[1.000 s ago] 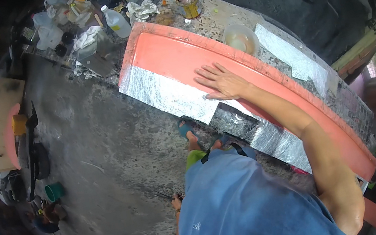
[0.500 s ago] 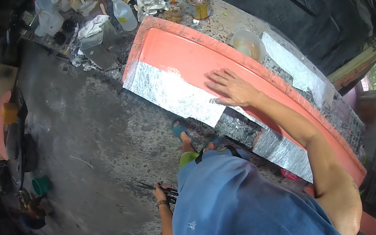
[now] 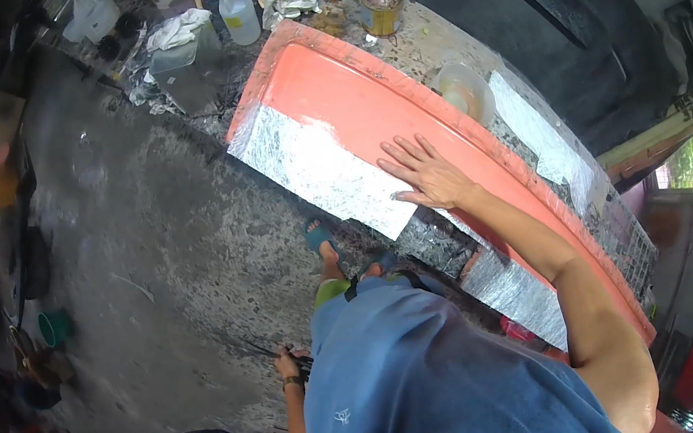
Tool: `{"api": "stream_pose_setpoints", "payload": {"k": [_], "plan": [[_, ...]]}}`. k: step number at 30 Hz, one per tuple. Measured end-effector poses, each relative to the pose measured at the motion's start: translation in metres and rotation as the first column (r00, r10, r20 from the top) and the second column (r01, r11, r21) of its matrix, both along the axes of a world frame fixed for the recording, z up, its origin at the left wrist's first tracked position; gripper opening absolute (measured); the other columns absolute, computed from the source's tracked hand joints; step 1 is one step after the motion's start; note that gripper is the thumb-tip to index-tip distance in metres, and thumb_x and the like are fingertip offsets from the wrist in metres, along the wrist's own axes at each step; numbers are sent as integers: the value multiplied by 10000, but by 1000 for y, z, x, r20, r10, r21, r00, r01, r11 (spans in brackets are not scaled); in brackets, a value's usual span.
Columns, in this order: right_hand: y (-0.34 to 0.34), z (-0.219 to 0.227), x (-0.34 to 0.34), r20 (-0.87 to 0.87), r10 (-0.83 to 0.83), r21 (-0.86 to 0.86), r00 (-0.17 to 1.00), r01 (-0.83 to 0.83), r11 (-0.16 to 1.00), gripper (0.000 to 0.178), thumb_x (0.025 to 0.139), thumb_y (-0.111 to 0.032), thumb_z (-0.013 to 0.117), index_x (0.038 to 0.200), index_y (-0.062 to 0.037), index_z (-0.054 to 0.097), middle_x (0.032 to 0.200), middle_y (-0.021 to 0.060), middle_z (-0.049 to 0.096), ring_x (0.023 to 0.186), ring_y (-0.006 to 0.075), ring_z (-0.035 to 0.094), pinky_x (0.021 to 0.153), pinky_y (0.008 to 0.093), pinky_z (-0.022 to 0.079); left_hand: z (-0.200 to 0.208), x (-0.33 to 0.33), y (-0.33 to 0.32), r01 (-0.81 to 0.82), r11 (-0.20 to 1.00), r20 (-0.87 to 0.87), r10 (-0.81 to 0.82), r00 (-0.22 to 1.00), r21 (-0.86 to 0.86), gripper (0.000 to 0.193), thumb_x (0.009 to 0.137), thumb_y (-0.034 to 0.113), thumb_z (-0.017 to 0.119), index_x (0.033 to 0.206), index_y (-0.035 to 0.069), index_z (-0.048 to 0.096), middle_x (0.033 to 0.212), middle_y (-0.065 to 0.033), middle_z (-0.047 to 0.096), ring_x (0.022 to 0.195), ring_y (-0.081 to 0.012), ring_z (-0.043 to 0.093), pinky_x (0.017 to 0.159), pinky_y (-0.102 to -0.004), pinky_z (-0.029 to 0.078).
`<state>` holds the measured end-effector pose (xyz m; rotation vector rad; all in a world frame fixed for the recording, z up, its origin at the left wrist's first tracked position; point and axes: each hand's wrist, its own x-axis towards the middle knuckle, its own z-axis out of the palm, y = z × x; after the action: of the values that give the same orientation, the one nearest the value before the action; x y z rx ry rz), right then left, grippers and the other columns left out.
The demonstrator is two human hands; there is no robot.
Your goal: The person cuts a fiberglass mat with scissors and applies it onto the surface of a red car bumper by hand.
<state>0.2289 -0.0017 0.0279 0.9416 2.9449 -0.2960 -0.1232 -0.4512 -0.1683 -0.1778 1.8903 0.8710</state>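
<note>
My right hand (image 3: 431, 178) lies flat, fingers spread, on a long salmon-orange moulded panel (image 3: 334, 93) with a raised rim. Its thumb reaches the edge of a white, shiny fibreglass mat (image 3: 315, 171), which covers part of the panel and hangs over its near side. Another mat piece (image 3: 518, 293) drapes over the same side, close to my body. Low at my left side, my left hand (image 3: 287, 363) is closed on dark scissors (image 3: 254, 348), their thin blades pointing away; the handles are partly hidden by the fingers and my shirt.
Beyond the panel stand a clear plastic bowl (image 3: 464, 92), a messy can (image 3: 381, 8), a white bottle (image 3: 238, 11) and a square container (image 3: 190, 72) topped with crumpled cloth. More white mat (image 3: 535, 127) lies behind. A green bucket (image 3: 54, 326) sits on the concrete floor.
The fingers of my right hand are spread a little wider on the panel. The whole view has shifted slightly; my left hand still holds the scissors low at my side.
</note>
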Motion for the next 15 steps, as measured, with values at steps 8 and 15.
{"api": "stream_pose_setpoints", "payload": {"k": [8, 15], "plan": [[6, 7, -11, -12, 20, -14, 1000, -20, 1000, 758, 946, -587, 445, 1542, -157, 257, 1607, 102, 210, 1476, 330, 189, 1197, 555, 110, 14, 1, 25, -15, 999, -12, 15, 1000, -30, 535, 1027, 379, 396, 1122, -108, 598, 673, -201, 692, 568, -277, 658, 558, -356, 518], [38, -2, -42, -82, -19, 24, 996, 21, 999, 749, 945, -596, 443, 1536, -167, 277, 1608, 97, 213, 1475, 324, 195, 1198, 556, 108, 3, -3, 32, 18, 1000, -15, -18, 1000, 8, 553, 1026, 383, 404, 1142, -120, 602, 685, -213, 696, 601, -279, 673, 615, -348, 518]]}}
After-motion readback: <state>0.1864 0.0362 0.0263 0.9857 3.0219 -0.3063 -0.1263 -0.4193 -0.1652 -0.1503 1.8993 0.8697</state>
